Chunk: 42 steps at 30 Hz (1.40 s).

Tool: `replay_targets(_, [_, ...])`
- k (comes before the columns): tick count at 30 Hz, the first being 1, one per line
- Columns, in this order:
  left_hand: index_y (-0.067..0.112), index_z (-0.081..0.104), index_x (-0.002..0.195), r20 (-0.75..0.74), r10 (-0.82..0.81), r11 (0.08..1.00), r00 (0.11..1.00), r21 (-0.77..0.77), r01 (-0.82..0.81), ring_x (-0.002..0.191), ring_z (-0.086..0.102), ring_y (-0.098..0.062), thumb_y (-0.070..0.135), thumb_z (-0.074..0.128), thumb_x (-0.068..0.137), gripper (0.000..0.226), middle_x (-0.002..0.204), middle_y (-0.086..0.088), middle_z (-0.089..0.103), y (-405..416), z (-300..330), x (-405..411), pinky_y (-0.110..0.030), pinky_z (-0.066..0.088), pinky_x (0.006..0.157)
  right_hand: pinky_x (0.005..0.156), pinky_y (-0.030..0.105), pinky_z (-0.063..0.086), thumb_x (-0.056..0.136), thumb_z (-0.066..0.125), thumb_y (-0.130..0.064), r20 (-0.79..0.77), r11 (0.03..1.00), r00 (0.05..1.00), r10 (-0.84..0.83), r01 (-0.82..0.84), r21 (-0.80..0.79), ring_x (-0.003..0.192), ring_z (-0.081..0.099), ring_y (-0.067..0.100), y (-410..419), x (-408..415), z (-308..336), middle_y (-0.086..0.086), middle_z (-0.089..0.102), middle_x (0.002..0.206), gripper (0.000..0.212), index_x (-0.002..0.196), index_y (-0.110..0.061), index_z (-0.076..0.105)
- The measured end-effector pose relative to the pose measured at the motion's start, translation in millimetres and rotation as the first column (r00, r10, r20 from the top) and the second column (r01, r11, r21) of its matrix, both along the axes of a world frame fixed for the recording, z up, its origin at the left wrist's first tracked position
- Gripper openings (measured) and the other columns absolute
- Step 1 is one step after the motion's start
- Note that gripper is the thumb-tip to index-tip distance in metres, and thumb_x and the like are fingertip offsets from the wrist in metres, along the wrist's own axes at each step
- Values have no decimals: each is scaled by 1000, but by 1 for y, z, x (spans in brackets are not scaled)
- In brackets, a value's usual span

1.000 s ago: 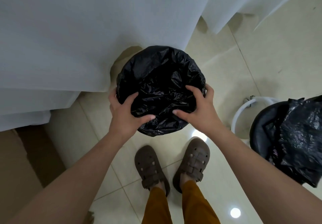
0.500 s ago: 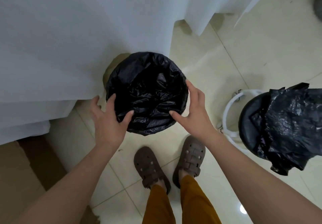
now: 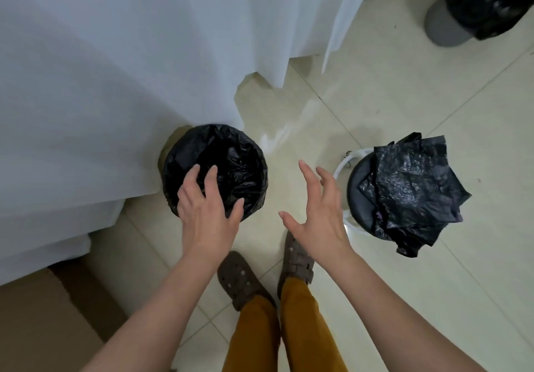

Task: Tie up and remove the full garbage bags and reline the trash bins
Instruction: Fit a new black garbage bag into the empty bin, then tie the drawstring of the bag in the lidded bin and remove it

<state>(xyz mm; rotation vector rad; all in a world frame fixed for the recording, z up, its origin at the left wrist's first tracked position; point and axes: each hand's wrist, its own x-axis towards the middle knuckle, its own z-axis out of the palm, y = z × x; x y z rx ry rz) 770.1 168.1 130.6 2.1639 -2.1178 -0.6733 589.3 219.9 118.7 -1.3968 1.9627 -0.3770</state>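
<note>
Glossy cream floor tiles (image 3: 375,105) spread out below me, with a white cloth (image 3: 115,53) draped down on the left to the floor. Against its hem stands a small round trash bin lined with a crinkled black plastic bag (image 3: 228,157). My left hand (image 3: 206,212) hovers over the near rim of that bin, fingers spread and loose, gripping nothing. My right hand (image 3: 320,212) hangs in the air between the bin and a round dark stool with a white frame (image 3: 357,195), fingers splayed and empty. Folded black plastic bags (image 3: 416,192) lie heaped on the stool seat. Farther off, at the top right, stands a grey bin with a black liner (image 3: 450,21). My brown perforated clogs (image 3: 239,282) and mustard trousers (image 3: 289,328) show below, beside a brown cardboard box (image 3: 43,319).
</note>
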Motion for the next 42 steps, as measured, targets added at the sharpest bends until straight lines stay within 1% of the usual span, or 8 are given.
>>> replay_targets(4, [9,35,144,-7,30,999,1000,-38,-30,130,24,-34,35,69,85,74,148,-19,23,18,30,-10,-54,33,107,114,48,29,83,71,-38,-45,997,996,80,-81,-21,139,20,26,7,-4,31,10,16,153,95,153,-38,6])
replay_targets(8, [12,31,145,23,162,987,987,-13,-162,134,24,-33,41,74,79,84,148,-14,21,45,44,-2,-50,31,109,113,49,31,83,71,-38,0,978,979,206,-206,-18,138,22,28,13,2,42,10,16,152,95,152,-38,6])
replay_targets(13, [15,26,147,50,434,900,900,30,-435,136,21,-33,44,72,80,87,150,-13,17,99,55,2,-48,26,112,114,49,29,82,71,-41,-11,858,859,512,-512,-48,137,21,29,17,10,59,9,15,152,97,149,-42,0])
replay_targets(20, [15,26,146,5,743,669,669,34,-743,134,23,-30,48,69,81,84,149,-11,17,201,80,-20,-47,31,109,112,48,32,83,71,-41,-91,646,644,759,-763,-9,136,26,27,39,9,90,8,20,151,92,152,-36,9])
replay_targets(23, [17,26,146,21,842,539,539,35,-842,131,25,-29,48,69,81,85,148,-8,16,252,79,-16,-46,33,107,111,49,34,84,71,-40,-72,566,564,823,-824,20,134,28,27,64,30,89,9,21,149,89,152,-33,13])
replay_targets(27, [14,30,144,51,932,360,359,-1,-933,127,25,-30,46,72,79,84,147,-14,21,332,73,-7,-47,34,104,112,49,32,85,70,-39,-34,392,391,920,-920,27,134,28,29,120,74,83,11,22,148,86,152,-30,16])
replay_targets(36, [10,32,145,52,996,-77,-78,-17,-997,127,26,-32,39,75,79,84,146,-17,25,539,74,-66,-46,35,103,113,45,32,90,65,-31,-25,-27,-27,999,-999,-16,136,29,28,285,105,90,8,18,150,74,149,-31,20])
replay_targets(42, [11,32,144,27,962,-272,-271,14,-962,123,33,-35,27,74,81,78,144,-17,26,664,83,-176,-49,40,97,110,46,37,93,59,-23,1,-157,-157,988,-988,1,135,30,28,400,40,93,9,18,150,67,148,-27,21])
